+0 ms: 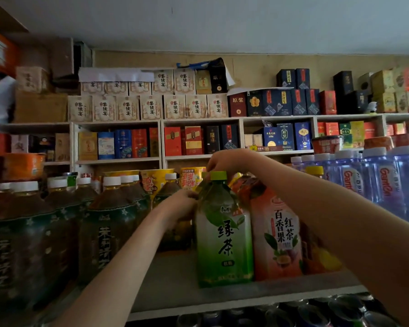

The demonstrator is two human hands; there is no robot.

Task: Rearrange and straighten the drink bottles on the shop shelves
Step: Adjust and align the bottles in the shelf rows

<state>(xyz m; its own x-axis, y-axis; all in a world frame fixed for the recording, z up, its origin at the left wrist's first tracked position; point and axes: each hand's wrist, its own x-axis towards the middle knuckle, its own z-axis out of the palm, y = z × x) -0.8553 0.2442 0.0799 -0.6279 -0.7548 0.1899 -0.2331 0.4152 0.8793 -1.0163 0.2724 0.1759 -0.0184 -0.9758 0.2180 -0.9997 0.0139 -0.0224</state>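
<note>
A large green tea bottle (223, 234) with a lime cap stands upright near the front of the shelf (175, 296). My left hand (181, 205) grips its left shoulder from the side. My right hand (224, 161) reaches over its cap with curled fingers, which seem to hold the top of a second green bottle just behind it. An orange passion-fruit tea bottle (276, 234) stands touching the green one on its right; my right forearm crosses above it.
Dark jasmine tea bottles (106, 223) with white caps fill the shelf's left side. Clear blue water bottles (385, 182) stand at the right. Yellow cup containers (156, 180) sit behind. Boxed goods fill the wall shelves (118, 142). Can tops (316, 312) show on the lower shelf.
</note>
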